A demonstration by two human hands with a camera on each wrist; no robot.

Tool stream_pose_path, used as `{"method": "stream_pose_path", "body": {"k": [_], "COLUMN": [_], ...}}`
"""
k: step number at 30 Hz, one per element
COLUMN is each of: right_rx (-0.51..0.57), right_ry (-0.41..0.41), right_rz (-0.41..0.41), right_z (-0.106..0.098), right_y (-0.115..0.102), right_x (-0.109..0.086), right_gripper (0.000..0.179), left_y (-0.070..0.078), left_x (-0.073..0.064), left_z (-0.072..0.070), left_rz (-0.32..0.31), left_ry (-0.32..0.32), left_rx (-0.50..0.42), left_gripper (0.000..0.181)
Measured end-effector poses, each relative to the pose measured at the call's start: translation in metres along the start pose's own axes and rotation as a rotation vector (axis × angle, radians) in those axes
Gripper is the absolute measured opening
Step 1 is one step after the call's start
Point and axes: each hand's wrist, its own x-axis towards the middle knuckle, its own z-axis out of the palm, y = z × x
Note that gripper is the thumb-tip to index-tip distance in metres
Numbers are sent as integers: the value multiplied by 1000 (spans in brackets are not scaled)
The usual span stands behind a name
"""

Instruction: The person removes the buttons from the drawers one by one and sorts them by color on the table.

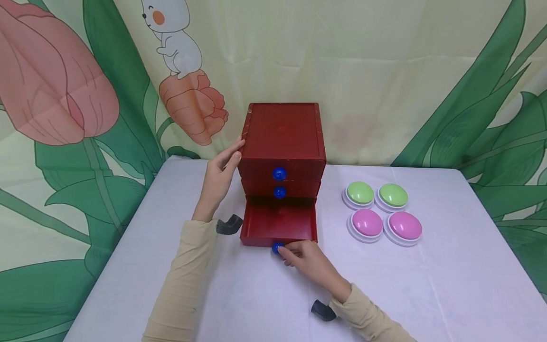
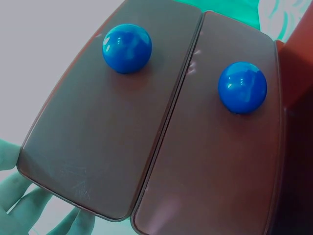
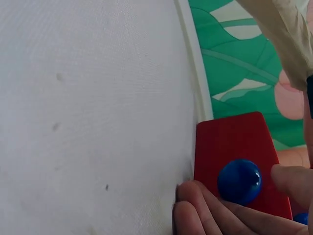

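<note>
A dark red drawer cabinet [image 1: 282, 133] with round blue knobs stands on the table, its bottom drawer [image 1: 279, 221] pulled out and showing a bare floor. My left hand [image 1: 218, 178] rests fairly straight fingers against the cabinet's left side, near the top. In the left wrist view, those fingers [image 2: 29, 208] show at the edge of the upper drawer front [image 2: 98, 127]. At the bottom drawer's front, my right hand [image 1: 312, 263] pinches its blue knob [image 1: 277, 248] between thumb and fingers. The right wrist view shows the knob [image 3: 239, 181] between thumb and fingertips, close above the tabletop.
Right of the cabinet sit two green push lights [image 1: 360, 193] and two pink push lights [image 1: 367, 222] with white bases. A white cloth covers the table [image 1: 461, 275]. Behind it hangs a printed curtain [image 1: 363, 85], close to the cabinet's back.
</note>
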Motion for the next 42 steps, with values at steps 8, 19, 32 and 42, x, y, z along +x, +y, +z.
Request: {"method": "stream_pose_path", "body": {"k": [8, 19, 32, 42], "right_rx": [-10, -31, -40, -47], "right_ry": [91, 131, 146, 135], "right_rz": [17, 15, -4, 0], "right_z": [7, 10, 9, 6], "right_y": [-2, -2, -2, -5], "right_x": [1, 1, 2, 4], "right_gripper": [30, 26, 26, 25], "left_y": [1, 5, 1, 17], "left_x": [0, -1, 0, -3], "left_z": [0, 0, 0, 2], "left_rz": [11, 18, 19, -10], "left_ry": [3, -5, -4, -14], "left_rx": [17, 12, 19, 23], "left_gripper": [39, 40, 40, 41]}}
